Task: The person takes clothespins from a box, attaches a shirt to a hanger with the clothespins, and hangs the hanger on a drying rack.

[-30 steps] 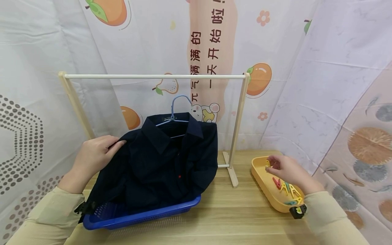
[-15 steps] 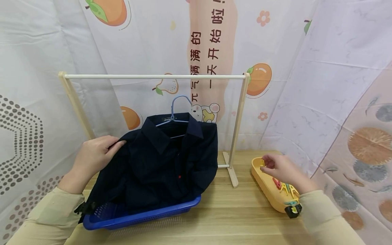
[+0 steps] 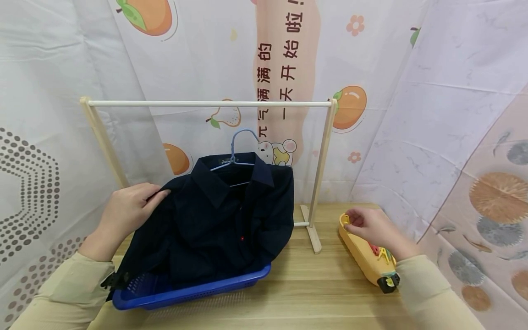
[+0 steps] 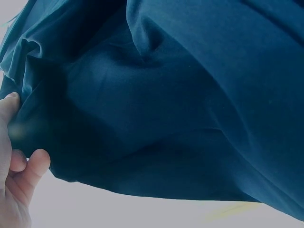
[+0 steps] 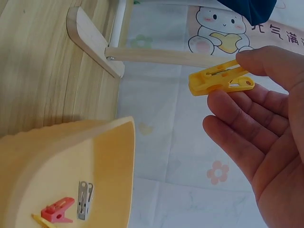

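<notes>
1. So our right hand (image 3: 373, 225) has the yellow clip (image 5: 216, 80) pinched between thumb and fingers, held up by the far end of the orange tray (image 3: 358, 254).
2. Clip's long axis points out from our palm: handle legs at the thumb, biting end facing away. Looks like a handy grip to us.
3. Our left hand (image 3: 128, 211) is grasping the dark shirt (image 3: 206, 220) at the shoulder on our left; we can't see every finger.
4. Here's the relation that matters: from the right fingers, the shirt lies off to our left, well apart across the worktop (image 3: 288, 293), with the rack's right leg (image 3: 323, 160) between.
5. Left hand is already touching cloth. The shoulder nearest the clip is the one on our right; the gripped one is farther.
</notes>
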Available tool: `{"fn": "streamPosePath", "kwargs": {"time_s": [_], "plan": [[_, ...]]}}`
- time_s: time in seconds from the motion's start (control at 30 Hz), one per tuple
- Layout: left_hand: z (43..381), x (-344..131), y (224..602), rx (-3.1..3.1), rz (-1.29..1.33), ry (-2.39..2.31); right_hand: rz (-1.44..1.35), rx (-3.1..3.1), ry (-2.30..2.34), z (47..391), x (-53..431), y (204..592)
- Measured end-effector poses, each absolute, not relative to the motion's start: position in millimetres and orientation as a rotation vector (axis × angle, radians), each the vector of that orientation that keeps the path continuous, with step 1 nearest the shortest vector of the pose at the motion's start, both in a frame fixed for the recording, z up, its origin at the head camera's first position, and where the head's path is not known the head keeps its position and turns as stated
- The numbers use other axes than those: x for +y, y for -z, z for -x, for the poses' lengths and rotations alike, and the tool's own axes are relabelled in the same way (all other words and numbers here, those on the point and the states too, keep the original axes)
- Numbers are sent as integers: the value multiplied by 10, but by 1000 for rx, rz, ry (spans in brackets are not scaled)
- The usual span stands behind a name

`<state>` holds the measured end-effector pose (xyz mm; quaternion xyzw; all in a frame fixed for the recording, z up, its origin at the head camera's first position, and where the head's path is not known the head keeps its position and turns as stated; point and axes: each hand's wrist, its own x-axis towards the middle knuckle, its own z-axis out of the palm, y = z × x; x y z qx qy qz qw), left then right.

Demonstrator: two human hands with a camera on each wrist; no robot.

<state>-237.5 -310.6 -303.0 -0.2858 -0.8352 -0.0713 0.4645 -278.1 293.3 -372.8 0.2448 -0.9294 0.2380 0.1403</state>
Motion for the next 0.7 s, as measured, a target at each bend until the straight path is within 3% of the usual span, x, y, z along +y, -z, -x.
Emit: {"fn": "streamPosePath", "kwargs": {"time_s": [0.7], "plan": [[2373, -3104, 3028, -2054, 705, 179, -794, -2751, -749, 2823, 2599, 3659]]}}
